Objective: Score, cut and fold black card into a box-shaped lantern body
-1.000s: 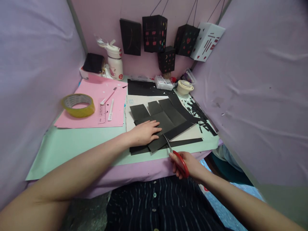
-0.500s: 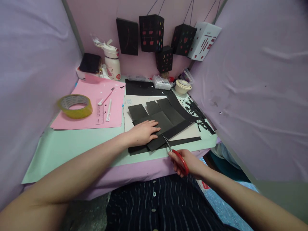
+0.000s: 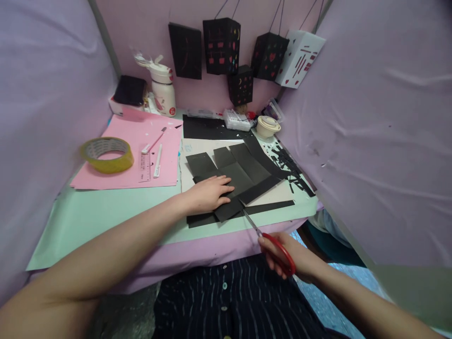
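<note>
A creased black sheet of card (image 3: 236, 176) with slits along its edges lies over a pale board (image 3: 266, 194). My left hand (image 3: 208, 193) rests flat on the sheet's near left part, fingers stretched out. My right hand (image 3: 280, 254) grips red-handled scissors (image 3: 268, 240) by the loops. Their blades look closed and point up and left, the tips close by the near flap of the black sheet. Whether the tips touch it I cannot tell. A black paper strip (image 3: 271, 206) sticks out beneath the sheet along the near side.
Pink paper (image 3: 95, 181) on the left bears a roll of yellow tape (image 3: 109, 165), a ruler (image 3: 144, 167) and white pens (image 3: 157, 162). Black offcuts (image 3: 293, 169) litter the right side. A bottle (image 3: 163, 92) stands behind; paper lanterns (image 3: 221, 47) hang at the back wall.
My right hand has drawn the scissors back toward me and to the right, out of the slit in the black card. My left hand stays in place on the sheet.
</note>
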The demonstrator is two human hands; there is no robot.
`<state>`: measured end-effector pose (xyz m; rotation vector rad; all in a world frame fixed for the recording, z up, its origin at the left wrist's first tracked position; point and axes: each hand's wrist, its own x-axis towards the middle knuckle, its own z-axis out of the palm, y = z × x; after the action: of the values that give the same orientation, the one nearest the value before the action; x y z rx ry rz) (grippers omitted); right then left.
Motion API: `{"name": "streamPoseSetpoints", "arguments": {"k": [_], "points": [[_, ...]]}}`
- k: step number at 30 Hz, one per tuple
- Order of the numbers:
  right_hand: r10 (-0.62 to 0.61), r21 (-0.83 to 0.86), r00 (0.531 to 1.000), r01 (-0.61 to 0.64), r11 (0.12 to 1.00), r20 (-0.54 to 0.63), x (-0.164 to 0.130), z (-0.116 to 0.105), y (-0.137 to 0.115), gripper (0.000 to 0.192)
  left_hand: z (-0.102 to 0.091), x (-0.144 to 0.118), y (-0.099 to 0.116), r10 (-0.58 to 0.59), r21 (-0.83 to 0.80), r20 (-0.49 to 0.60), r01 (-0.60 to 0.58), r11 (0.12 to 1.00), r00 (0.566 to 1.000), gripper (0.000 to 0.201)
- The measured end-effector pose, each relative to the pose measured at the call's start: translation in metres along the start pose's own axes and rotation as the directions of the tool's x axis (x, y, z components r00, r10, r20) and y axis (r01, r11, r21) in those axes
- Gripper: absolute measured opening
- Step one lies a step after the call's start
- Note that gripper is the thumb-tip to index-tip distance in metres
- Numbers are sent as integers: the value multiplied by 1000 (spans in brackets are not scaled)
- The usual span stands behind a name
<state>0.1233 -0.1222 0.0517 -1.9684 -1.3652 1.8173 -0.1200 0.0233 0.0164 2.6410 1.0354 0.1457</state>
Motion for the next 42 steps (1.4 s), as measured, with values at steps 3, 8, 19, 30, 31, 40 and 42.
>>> {"name": "streamPoseSetpoints", "arguments": {"k": [3,8,19,30,31,40,42], "points": [[-45,16,995,47,999,-88,-4,-5,15,44,-4,-1,3,-16,-15,19,16,1000,1000,50],[-349,55,854,399,915,-385,20,-11,4,40,-10,-3,8,-34,-17,29,34,999,999,58],[-438,-244,753,363,899,-491,76,-4,-30,28,-2,-1,4,-28,0,14,28,1000,1000,56],[-463,-331,696,328,885,-549,82,-1,-35,22,-1,0,3,-15,-5,22,15,1000,1000,54],[-457,-322,705,329,888,-542,81,0,-33,21,-1,0,3,-13,-9,24,13,1000,1000,54],[-489,-338,606,355,872,-627,43,-86,-18,31,1,-1,-3,20,-6,13,-20,1000,1000,53],[-505,-415,397,294,861,-767,41,-131,-20,40,-1,-1,-6,39,11,16,-39,999,999,53]]}}
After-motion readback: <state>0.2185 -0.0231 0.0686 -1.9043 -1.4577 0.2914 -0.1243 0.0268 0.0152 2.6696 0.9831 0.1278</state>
